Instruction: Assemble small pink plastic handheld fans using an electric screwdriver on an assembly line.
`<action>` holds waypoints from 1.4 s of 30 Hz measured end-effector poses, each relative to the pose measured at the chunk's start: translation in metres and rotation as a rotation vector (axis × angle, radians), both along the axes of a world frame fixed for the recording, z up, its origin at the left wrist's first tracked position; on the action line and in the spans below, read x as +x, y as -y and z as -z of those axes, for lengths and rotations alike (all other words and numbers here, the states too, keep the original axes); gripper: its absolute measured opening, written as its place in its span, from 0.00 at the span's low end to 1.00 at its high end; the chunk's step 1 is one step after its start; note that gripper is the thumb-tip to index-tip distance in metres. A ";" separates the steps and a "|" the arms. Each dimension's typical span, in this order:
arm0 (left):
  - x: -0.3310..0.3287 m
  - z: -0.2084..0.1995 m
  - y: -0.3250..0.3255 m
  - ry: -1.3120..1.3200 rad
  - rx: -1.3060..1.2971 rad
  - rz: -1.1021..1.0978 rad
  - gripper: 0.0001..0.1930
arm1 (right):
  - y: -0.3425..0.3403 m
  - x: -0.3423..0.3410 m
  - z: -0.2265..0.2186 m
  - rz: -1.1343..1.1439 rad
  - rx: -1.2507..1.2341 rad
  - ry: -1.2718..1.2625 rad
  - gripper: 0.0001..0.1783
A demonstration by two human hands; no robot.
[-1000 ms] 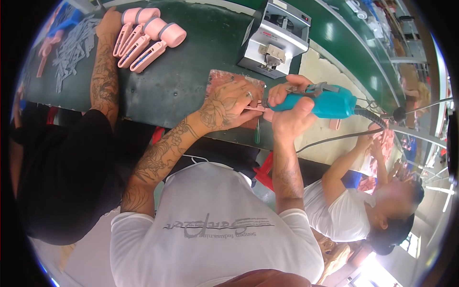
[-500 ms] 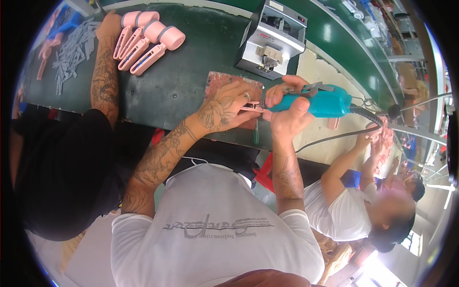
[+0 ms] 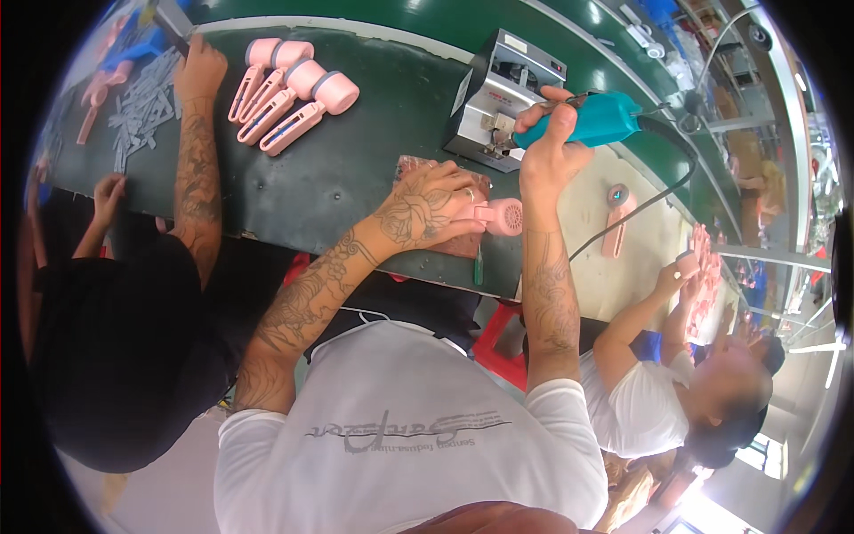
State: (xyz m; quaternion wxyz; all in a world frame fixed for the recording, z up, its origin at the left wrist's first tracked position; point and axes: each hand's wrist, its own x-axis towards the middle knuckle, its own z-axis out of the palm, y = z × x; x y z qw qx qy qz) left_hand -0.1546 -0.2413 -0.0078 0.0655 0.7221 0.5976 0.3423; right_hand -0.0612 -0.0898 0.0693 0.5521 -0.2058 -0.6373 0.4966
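Observation:
My left hand (image 3: 433,209) is closed over the handle of a pink handheld fan (image 3: 507,216), its round grille facing up. The fan rests on a worn reddish mat (image 3: 411,169), and my fingers hide most of its handle. Gripped in my right hand (image 3: 553,151) is a teal electric screwdriver (image 3: 594,121) with a cable. Its tip points left to the front of a grey screw feeder (image 3: 525,84); whether it touches a screw there is too small to tell. A small green screwdriver (image 3: 479,269) lies by the mat at the table's near edge.
Several pink fans (image 3: 286,105) lie in a row at the far left, beside a pile of grey strips (image 3: 144,114). Another pink fan (image 3: 614,233) lies on the cream board at right, under the black cable (image 3: 654,200). Co-workers sit on both sides.
My right hand has lifted the electric screwdriver off the fan and carried it away to the screw feeder. My left hand keeps the fan on the mat; its round head now shows.

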 end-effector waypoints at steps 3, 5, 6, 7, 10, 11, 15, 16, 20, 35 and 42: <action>0.001 0.002 -0.004 0.047 -0.005 -0.038 0.23 | -0.009 -0.004 0.017 -0.006 0.035 -0.013 0.22; 0.001 0.001 -0.007 0.050 -0.014 -0.058 0.23 | -0.012 -0.003 0.023 -0.002 0.058 0.000 0.21; 0.001 0.000 -0.009 0.054 -0.025 -0.075 0.23 | -0.012 -0.002 0.023 0.002 0.056 0.012 0.23; 0.000 -0.002 -0.010 0.056 -0.027 -0.069 0.23 | -0.012 -0.002 0.024 0.008 0.053 0.024 0.25; -0.002 -0.005 -0.010 0.110 -0.114 -0.033 0.22 | -0.002 -0.001 0.013 -0.070 -0.060 -0.003 0.19; -0.003 -0.003 -0.009 0.099 -0.082 -0.050 0.22 | 0.004 0.002 0.009 -0.069 -0.109 0.045 0.19; -0.001 -0.003 -0.010 0.050 -0.030 -0.072 0.22 | 0.023 0.027 0.004 -0.036 -0.185 0.048 0.21; -0.001 -0.003 -0.009 0.053 -0.036 -0.072 0.22 | 0.025 0.031 0.005 -0.035 -0.191 0.050 0.21; -0.003 -0.006 -0.009 0.073 -0.053 -0.069 0.23 | 0.028 0.034 0.009 -0.070 -0.194 0.066 0.23; 0.002 -0.006 -0.011 -0.010 -0.116 -0.100 0.22 | 0.028 0.032 0.034 -0.071 -0.138 0.073 0.24; -0.001 -0.002 -0.009 0.019 -0.093 -0.066 0.23 | 0.025 0.032 0.027 -0.113 -0.197 0.100 0.21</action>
